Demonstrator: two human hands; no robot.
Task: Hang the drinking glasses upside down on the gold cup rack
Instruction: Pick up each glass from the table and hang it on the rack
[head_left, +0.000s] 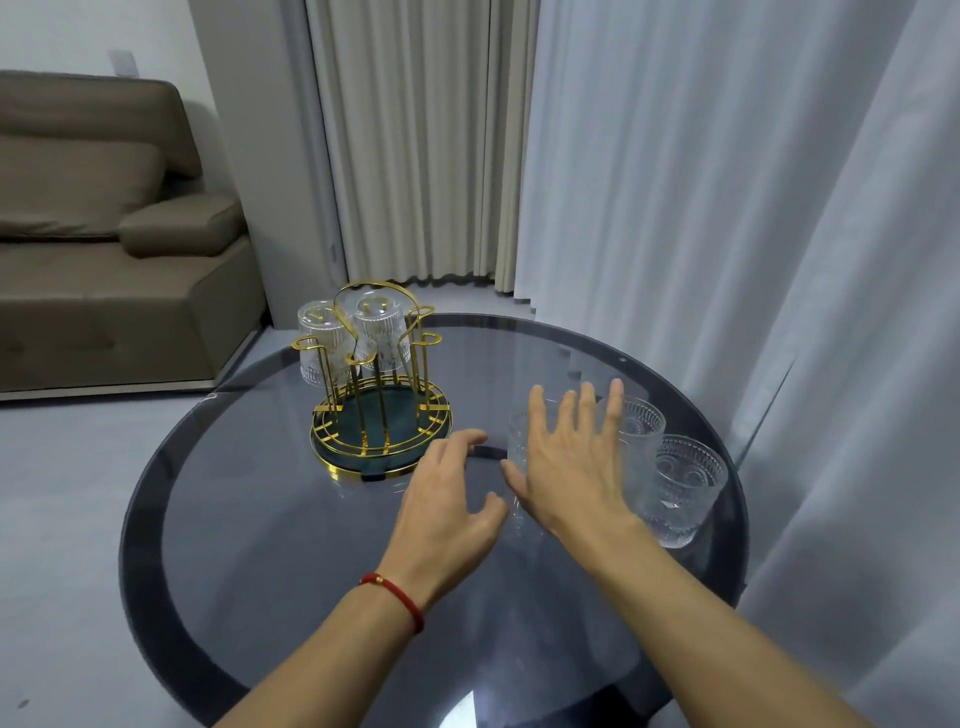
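Gold cup rack (382, 395) at 11 o'clock on round dark glass worktop (270, 519); two ribbed glasses (379, 332) hang inverted on far pegs, near pegs bare; three upright glasses (680, 488) clustered at 2 o'clock, well apart from rack; right hand (569, 462) spread, grip released, hovering over nearest glass of cluster; left hand (449, 499) just beside it, fingers loosely curled, grip holding nothing; red cord bracelet (397, 595) on left wrist; brown sofa (104, 234) at 10 o'clock; curtains (675, 182) behind.
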